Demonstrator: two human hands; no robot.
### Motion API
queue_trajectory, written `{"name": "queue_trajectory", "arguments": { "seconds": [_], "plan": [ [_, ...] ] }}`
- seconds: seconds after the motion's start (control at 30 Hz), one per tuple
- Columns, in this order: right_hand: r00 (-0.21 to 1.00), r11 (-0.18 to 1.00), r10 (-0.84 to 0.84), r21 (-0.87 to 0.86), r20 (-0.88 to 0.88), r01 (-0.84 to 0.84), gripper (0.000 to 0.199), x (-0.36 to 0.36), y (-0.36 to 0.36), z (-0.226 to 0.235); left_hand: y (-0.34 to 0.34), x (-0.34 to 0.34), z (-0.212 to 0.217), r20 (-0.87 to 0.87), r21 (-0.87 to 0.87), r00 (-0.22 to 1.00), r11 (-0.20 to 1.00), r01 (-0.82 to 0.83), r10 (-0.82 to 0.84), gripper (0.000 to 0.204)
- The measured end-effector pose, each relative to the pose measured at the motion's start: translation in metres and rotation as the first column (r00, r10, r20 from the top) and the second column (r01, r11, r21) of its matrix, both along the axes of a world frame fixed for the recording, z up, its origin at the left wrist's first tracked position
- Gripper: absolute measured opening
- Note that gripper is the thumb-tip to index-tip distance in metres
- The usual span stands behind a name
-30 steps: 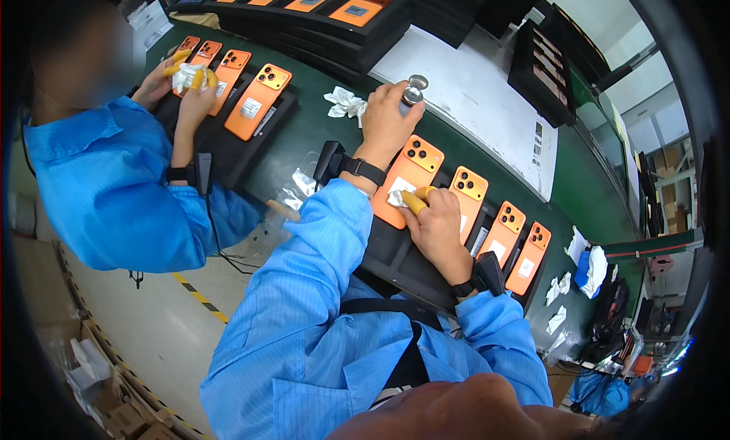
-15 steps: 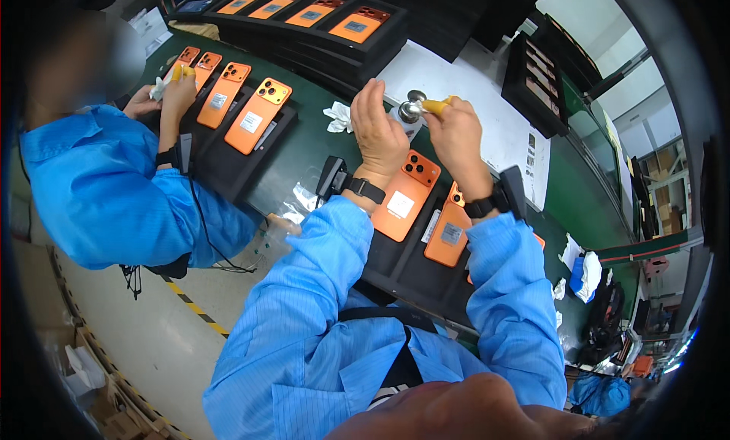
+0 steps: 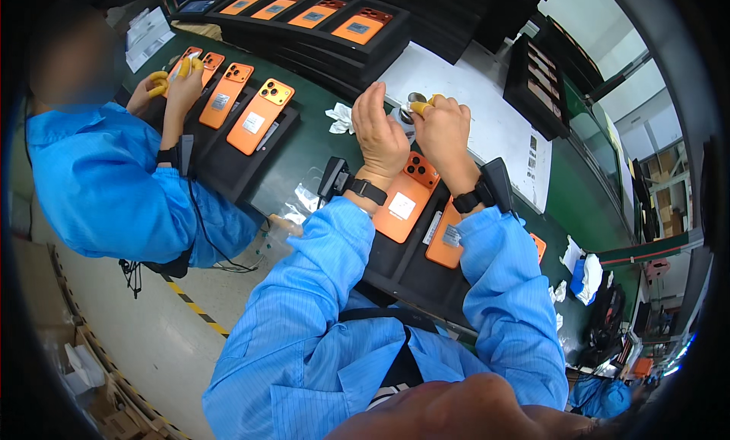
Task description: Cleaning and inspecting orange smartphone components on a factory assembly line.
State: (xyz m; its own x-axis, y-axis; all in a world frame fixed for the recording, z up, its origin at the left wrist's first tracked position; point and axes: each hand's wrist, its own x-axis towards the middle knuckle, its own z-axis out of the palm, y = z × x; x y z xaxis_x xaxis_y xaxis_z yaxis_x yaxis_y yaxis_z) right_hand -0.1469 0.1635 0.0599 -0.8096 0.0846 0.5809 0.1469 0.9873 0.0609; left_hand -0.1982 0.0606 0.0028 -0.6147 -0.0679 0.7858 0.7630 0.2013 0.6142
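Observation:
My left hand [image 3: 379, 136] stands upright with its fingers stretched out, its palm beside a pump bottle [image 3: 404, 120] with a round metal top. Yellow finger cots [image 3: 426, 105] cover fingertips of my right hand [image 3: 447, 132], which pinches a small white wipe [image 3: 416, 104] at the bottle's metal top. Below my hands, an orange phone [image 3: 397, 212] with a white label lies back up in a black foam tray [image 3: 391, 276]. To its right a second orange phone [image 3: 441, 250] is partly covered by my right wrist.
A crumpled white wipe [image 3: 340, 118] lies left of my hands. On the left a co-worker [image 3: 114, 181] handles orange phones beside another black tray [image 3: 236, 174]. Stacked trays [image 3: 304, 41] of phones stand behind. A white board [image 3: 509, 128] lies at the back right.
My right hand has shifted slightly left, bringing the wipe over the metal top. My left hand has barely moved. The co-worker's hands have moved apart.

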Motion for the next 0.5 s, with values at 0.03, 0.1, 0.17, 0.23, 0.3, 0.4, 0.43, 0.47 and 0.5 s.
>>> {"name": "queue_trajectory", "arguments": {
  "seconds": [0.03,0.1,0.17,0.23,0.3,0.4,0.43,0.47,0.5],
  "plan": [
    [1.0,1.0,-0.01,0.02,-0.002,0.01,0.011,0.0002,0.001,-0.0002,0.0,0.0,0.0003,-0.007,0.001,1.0,1.0,0.002,-0.002,0.061],
    [1.0,1.0,-0.001,-0.001,-0.022,0.001,0.011,0.0007,0.0006,0.0033,0.0,-0.0003,0.0004,-0.013,0.0,1.0,1.0,0.007,-0.007,0.061],
    [0.999,1.0,0.003,-0.023,-0.043,-0.004,0.011,-0.0001,0.0007,0.0029,-0.0006,-0.001,0.0,-0.021,-0.011,1.0,1.0,0.003,-0.004,0.061],
    [0.999,0.999,0.037,-0.017,-0.032,-0.038,0.01,-0.0021,0.0017,-0.0006,-0.0003,-0.0009,-0.0009,-0.016,-0.019,1.0,1.0,0.009,-0.009,0.062],
    [0.999,0.999,0.029,-0.027,-0.029,-0.03,0.01,-0.0004,0.0032,0.0015,0.0006,-0.0011,-0.002,-0.008,-0.018,1.0,1.0,0.015,-0.016,0.062],
    [0.998,0.998,0.046,-0.033,-0.04,-0.048,0.01,0.0004,0.0039,0.0018,-0.0004,-0.0037,-0.0023,-0.027,-0.036,1.0,0.999,0.009,-0.01,0.062],
    [0.996,0.997,0.075,-0.031,-0.052,-0.076,0.01,0.0007,0.0037,0.0012,-0.0007,-0.0031,-0.0012,-0.033,-0.031,0.999,0.999,0.016,-0.017,0.062],
    [0.996,0.997,0.076,-0.017,-0.056,-0.077,0.012,0.0007,0.0036,0.0016,0.0003,-0.0033,-0.0016,-0.049,-0.031,0.999,0.999,0.015,-0.016,0.062],
    [0.996,0.996,0.08,-0.022,-0.04,-0.081,0.012,-0.0005,0.0028,0.002,-0.0005,-0.0042,-0.0024,-0.045,-0.036,0.999,0.999,0.017,-0.018,0.062]
  ]
}}
